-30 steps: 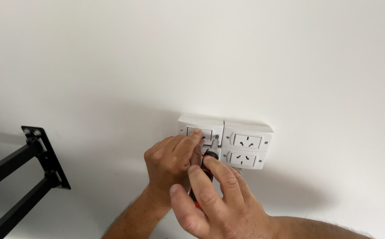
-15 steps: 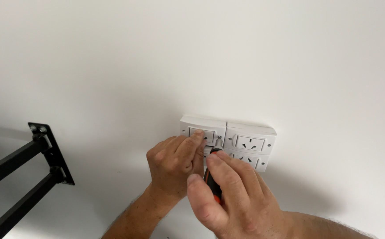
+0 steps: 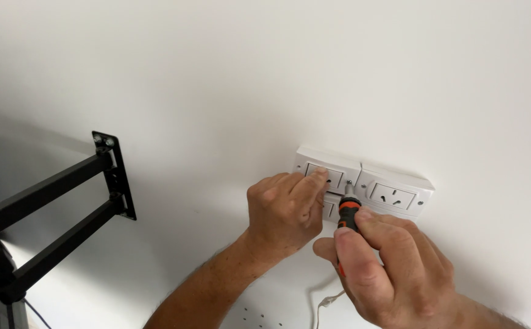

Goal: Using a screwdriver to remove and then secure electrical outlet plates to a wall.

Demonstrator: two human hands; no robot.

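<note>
At nine o'clock the black wall bracket (image 3: 64, 201); centre, our white socket plate (image 3: 363, 183) — rigid, brittle plastic, left hand (image 3: 284, 213) pressing its face. Right hand (image 3: 393, 268) grasps the light screwdriver (image 3: 348, 213) by its grippy handle.

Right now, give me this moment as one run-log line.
left hand: pressing left socket plate | right hand: gripping screwdriver, tip at plate's screw | right socket plate: untouched | black wall bracket: at left

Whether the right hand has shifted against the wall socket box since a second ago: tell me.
Yes, slightly: the right hand has slid down and right of the socket box, baring the orange collar of the screwdriver.
</note>
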